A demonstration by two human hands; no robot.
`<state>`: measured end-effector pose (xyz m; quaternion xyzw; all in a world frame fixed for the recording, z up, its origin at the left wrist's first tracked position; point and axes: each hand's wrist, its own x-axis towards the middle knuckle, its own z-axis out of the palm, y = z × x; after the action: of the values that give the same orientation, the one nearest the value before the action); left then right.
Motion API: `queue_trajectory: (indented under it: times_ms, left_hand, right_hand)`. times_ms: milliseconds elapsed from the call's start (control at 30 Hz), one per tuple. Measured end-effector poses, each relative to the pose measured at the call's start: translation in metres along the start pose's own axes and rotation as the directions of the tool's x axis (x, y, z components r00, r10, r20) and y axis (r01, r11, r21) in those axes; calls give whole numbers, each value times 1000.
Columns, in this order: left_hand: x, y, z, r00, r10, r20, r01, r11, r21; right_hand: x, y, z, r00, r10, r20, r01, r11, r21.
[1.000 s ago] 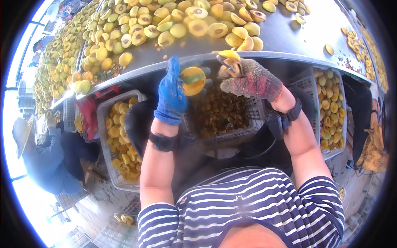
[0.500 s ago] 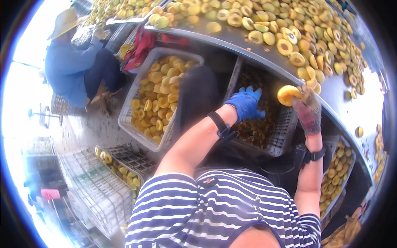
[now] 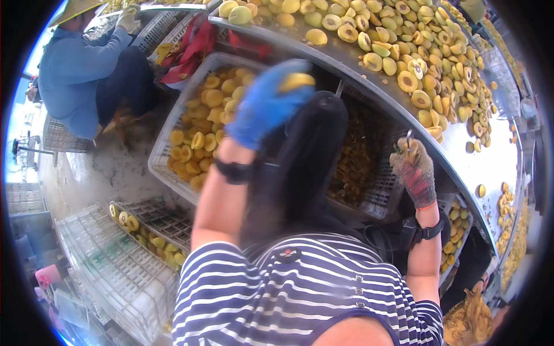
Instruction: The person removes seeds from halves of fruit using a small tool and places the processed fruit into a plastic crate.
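Observation:
My left hand (image 3: 259, 106), in a blue glove and blurred by motion, grips a yellow fruit half (image 3: 296, 82), apricot- or peach-like. It is over my dark-trousered knee, beside the far right side of a pale crate (image 3: 158, 164) of pitted-looking yellow halves (image 3: 199, 141). My right hand (image 3: 414, 173), in a soiled grey and red glove, is closed on a small metal tool (image 3: 410, 135); only its curved tip shows above the fingers. That hand is by the table's edge, right of a crate (image 3: 381, 202) with brown scraps (image 3: 352, 167) in it.
A metal-edged table (image 3: 340, 66) curves across the front, heaped with cut fruit (image 3: 421, 57). Another person (image 3: 81, 75) in blue sits at far left. Stacked crates (image 3: 115, 265) stand at lower left; another fruit crate (image 3: 456, 230) is beside my right forearm.
My left hand has gone from above the scrap crate leftward toward the fruit crate and now carries a fruit half. My right hand no longer holds its fruit half; the metal tip shows. My knee has shifted right.

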<state>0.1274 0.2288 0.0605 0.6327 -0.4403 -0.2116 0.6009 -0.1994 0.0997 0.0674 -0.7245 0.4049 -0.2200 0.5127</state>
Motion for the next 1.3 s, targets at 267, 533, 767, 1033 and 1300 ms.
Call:
queue_trajectory:
  times_ms: [267, 533, 767, 1033, 1300]
  left_hand:
    - [-18, -144, -142, 939, -255, -232, 332, 487, 808]
    - [79, -206, -22, 904, -427, 7, 154, 342, 927]
    - [13, -194, -92, 882, -450, 139, 8, 310, 951]
    - [-128, -189, -185, 940, -287, -186, 276, 315, 908]
    - [-149, -156, -172, 830, -475, -292, 495, 387, 778]
  right_hand:
    - [-8, 29, 10, 931, 358, -68, -361, 932, -36]
    - [15, 42, 33, 984, 175, 27, -131, 823, -552]
    - [46, 41, 42, 991, 2, 130, 83, 765, -639]
    - [74, 57, 71, 969, 35, 245, 103, 844, -527]
    - [66, 71, 60, 949, -96, 301, 253, 801, -543]
